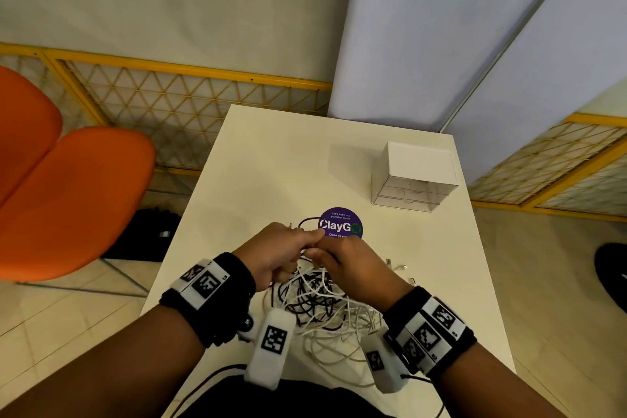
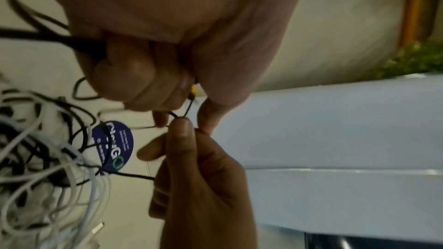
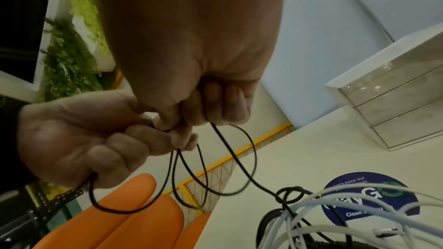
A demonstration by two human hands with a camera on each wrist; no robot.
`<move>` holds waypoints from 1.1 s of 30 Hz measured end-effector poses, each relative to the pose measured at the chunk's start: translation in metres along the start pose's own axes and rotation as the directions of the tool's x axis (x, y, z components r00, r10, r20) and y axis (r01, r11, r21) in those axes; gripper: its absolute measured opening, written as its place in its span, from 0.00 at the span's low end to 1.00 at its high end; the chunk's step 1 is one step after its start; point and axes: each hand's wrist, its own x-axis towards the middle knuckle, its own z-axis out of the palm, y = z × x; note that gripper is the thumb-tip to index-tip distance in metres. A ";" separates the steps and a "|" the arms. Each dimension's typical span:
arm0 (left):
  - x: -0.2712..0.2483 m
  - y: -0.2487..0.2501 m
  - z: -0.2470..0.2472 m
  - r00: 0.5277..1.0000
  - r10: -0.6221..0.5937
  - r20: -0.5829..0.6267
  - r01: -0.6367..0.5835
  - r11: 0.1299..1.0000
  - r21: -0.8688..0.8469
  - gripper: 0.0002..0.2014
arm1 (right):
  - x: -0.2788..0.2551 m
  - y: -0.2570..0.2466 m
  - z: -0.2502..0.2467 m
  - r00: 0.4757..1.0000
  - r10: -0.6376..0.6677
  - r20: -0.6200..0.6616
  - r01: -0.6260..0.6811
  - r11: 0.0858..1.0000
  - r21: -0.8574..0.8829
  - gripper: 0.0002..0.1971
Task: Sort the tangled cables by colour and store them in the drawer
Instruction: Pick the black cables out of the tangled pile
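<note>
Head view: I see both hands raised together over the tangle [image 1: 322,309], which lies on the table [image 1: 271,159] at its near edge, white and black cables knotted through each other. My left hand [image 1: 274,256] and right hand [image 1: 353,265] meet fingertip to fingertip above the pile, close to a round purple sticker [image 1: 341,222]. I judge this posture lifts one strand clear so the knot can be read. The drawer unit [image 1: 415,176] stands toward the far right corner, all drawers closed, well apart from the cables; nothing is stored yet.

Left wrist view: the left hand [image 2: 155,60] is curled, fingers closed round a black cable [image 2: 48,35] that runs out past the palm. The right hand [image 2: 199,168] pinches a thin section of the same black cable between thumb and forefinger, just beside the left fingertips. Holding two close points keeps the slack short.

Right wrist view: the right hand [image 3: 203,82] grips black loops [image 3: 215,168] that hang below both fists down to a small knot [image 3: 289,195] at the white strands [image 3: 335,215]. The loops hang free, so I judge black is being worked out first.
</note>
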 end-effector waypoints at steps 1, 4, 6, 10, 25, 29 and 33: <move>0.000 0.000 0.000 1.000 0.001 0.031 -0.002 0.999 0.052 0.17 | -0.002 -0.001 -0.002 1.000 -0.004 -0.001 0.004 1.000 0.024 0.13; -0.001 -0.001 -0.006 0.997 0.009 0.079 -0.023 0.985 0.171 0.18 | -0.010 -0.002 -0.009 0.999 0.049 0.019 -0.051 0.995 0.088 0.12; -0.004 -0.001 -0.014 0.997 0.047 0.068 -0.060 0.976 0.208 0.17 | -0.018 0.006 -0.012 0.991 0.126 0.044 -0.130 0.986 0.105 0.13; -0.021 0.011 -0.034 0.982 0.183 0.052 -0.189 0.970 0.152 0.17 | -0.034 0.035 -0.011 0.974 0.217 0.070 -0.223 0.970 0.099 0.14; -0.057 0.015 -0.071 0.960 0.214 -0.178 -0.167 0.955 0.247 0.10 | -0.137 0.132 -0.019 0.728 0.666 -0.166 -0.624 0.743 0.244 0.14; -0.058 0.017 -0.080 0.924 0.287 -0.254 -0.227 0.944 0.241 0.13 | -0.200 0.171 -0.024 0.468 0.849 -0.247 -0.842 0.513 0.166 0.14; -0.061 0.022 -0.087 0.883 0.351 -0.311 -0.290 0.930 0.224 0.12 | -0.255 0.198 -0.014 0.300 0.943 -0.144 -0.954 0.300 -0.021 0.13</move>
